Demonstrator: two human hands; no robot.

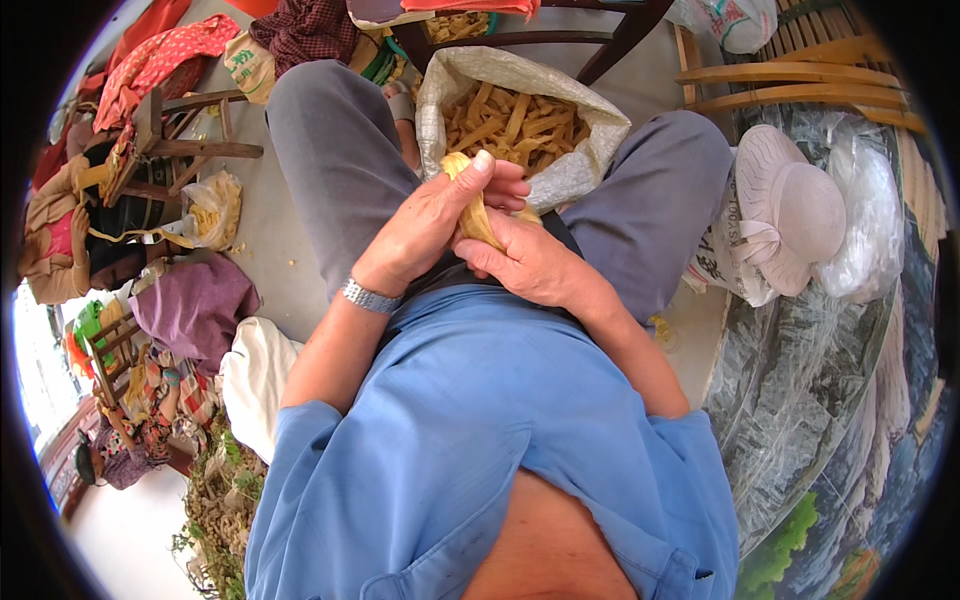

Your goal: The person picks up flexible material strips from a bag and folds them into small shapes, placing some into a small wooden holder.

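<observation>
My left hand (425, 222), with a metal watch on its wrist, is closed around a yellowish folded strip (479, 218). The strip's upper end shows beside the left thumb. My right hand (528, 262) grips the strip's lower end, its thumb pressing from below and to the right. Both hands are close together above my lap. Just beyond them, between my knees, a white woven sack (447, 75) stands with its mouth rolled back. Many similar brownish-yellow strips (515, 118) lie inside it. What kind of material they are I cannot tell.
At far left a person (60, 235) handles a long yellow strip near a wooden chair (200, 148) and a plastic bag (213, 210). A sun hat (790, 210) and clear plastic (865, 220) lie right. A dark wooden chair (520, 38) stands beyond the sack. Dried plants (222, 500) lie lower left.
</observation>
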